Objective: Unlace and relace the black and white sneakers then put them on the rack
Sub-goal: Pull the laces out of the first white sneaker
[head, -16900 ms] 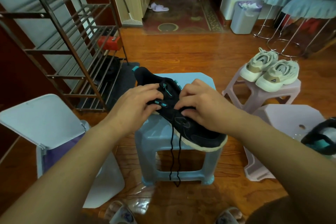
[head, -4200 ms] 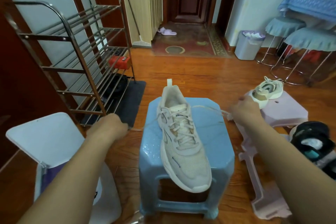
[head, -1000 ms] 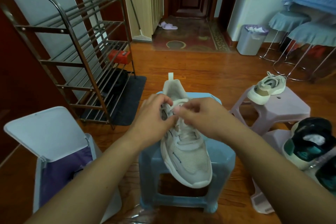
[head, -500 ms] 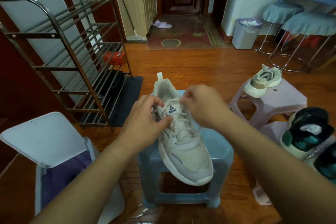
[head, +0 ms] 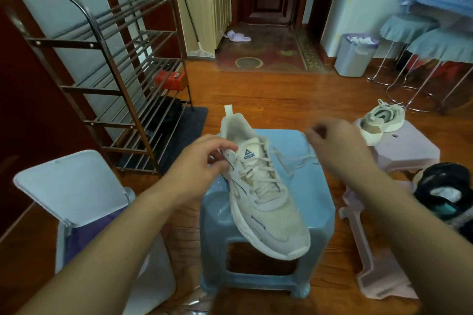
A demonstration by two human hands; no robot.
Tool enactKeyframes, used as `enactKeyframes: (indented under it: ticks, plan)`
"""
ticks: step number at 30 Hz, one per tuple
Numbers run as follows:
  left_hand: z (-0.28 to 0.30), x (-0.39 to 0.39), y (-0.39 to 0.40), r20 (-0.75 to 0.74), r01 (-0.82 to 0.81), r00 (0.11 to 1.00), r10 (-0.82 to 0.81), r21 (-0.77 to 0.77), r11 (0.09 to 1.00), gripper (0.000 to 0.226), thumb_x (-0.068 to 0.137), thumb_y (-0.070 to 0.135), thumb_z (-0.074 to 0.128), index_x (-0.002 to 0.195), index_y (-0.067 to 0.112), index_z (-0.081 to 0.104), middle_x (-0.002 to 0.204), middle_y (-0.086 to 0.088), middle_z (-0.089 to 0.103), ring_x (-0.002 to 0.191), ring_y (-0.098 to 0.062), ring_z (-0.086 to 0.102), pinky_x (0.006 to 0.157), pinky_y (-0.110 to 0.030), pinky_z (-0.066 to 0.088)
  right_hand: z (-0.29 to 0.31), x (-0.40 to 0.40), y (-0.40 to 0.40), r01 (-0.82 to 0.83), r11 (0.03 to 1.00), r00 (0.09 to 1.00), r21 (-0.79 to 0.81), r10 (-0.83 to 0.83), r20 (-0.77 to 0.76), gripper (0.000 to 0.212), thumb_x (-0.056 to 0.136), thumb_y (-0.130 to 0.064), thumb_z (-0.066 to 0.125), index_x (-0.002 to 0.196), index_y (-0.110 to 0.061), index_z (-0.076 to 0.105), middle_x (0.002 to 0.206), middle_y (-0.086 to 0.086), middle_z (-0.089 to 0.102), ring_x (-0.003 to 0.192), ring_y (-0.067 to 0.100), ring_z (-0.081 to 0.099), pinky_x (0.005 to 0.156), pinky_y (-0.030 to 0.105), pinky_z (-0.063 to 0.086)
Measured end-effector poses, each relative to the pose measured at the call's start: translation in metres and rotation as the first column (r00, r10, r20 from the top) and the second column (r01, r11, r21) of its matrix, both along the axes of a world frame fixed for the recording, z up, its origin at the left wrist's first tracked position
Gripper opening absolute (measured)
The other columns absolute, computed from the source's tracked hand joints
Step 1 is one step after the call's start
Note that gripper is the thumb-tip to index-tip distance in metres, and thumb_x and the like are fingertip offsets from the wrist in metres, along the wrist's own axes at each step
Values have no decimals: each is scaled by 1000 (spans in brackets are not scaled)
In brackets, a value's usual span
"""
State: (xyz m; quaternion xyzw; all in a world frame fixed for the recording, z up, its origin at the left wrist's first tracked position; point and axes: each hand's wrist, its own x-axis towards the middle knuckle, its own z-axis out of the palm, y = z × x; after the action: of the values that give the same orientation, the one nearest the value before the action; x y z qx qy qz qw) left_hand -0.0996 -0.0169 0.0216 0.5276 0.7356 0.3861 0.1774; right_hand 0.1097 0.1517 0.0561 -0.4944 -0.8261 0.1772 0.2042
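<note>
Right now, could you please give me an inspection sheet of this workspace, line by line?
Surface: blue stool, top partly bare; wooden floor under it.
Job's things: cream sneaker lying on the blue stool, toe toward the camera, laces loose at the top; second cream sneaker on the pink stool; black sneaker at the right edge.
Clutter: open-lidded bin at left; tipped pink stool on the floor.
Hands: left hand pinching at the top eyelets; right hand pulling a lace end out to the right.
Cables: nothing seen.
Surroundings: metal shoe rack at left, grey waste bin, door behind.
</note>
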Motion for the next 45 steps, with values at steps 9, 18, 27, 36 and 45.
enactKeyframes:
  ticks: [9, 18, 27, 36, 45]
  plan:
    - [-8, 24, 6, -142, 42, 990, -27, 106, 994, 14, 88, 14, 77, 90, 27, 70, 89, 14, 61, 82, -1, 57, 72, -13, 42, -9, -34, -55, -446, 894, 889, -55, 449, 87, 21, 91, -31, 71, 111, -32, 69, 97, -5, 53, 95, 17, 53, 85, 37, 46]
    - [-2, 13, -2, -61, 157, 986, -154, 62, 986, 20, 91, 8, 72, 92, 28, 69, 87, 14, 65, 79, -11, 61, 70, -24, 50, -15, -24, -42, -614, 787, 783, -58, 617, 81, 24, 99, -18, 60, 115, -29, 74, 98, -2, 55, 93, 15, 54, 82, 31, 44]
    - [2, 19, 1, -61, 125, 991, -122, 58, 990, 23, 90, 14, 75, 89, 35, 68, 88, 20, 64, 78, 1, 58, 70, -12, 44, -22, -27, -44, -538, 817, 843, 210, 528, 102, 14, 97, -21, 58, 97, -21, 71, 93, -4, 49, 77, 24, 57, 66, 45, 50]
    - [-1, 15, 4, -69, 104, 992, -101, 44, 994, 10, 90, 20, 76, 95, 29, 75, 85, 17, 65, 78, 2, 57, 68, -12, 42, -13, -13, -25, -360, 933, 930, 28, 361, -63, 12, 96, -23, 65, 91, -25, 76, 90, -7, 49, 85, 10, 51, 77, 32, 44]
    - [-7, 19, 4, -99, 99, 991, -89, 107, 989, 15, 88, 19, 77, 96, 32, 75, 90, 15, 68, 86, -2, 60, 73, -14, 45, -4, -53, -63, -81, 939, 994, -335, 51, -97, 24, 86, -34, 69, 71, -15, 71, 65, 3, 69, 64, 22, 67, 60, 34, 57]
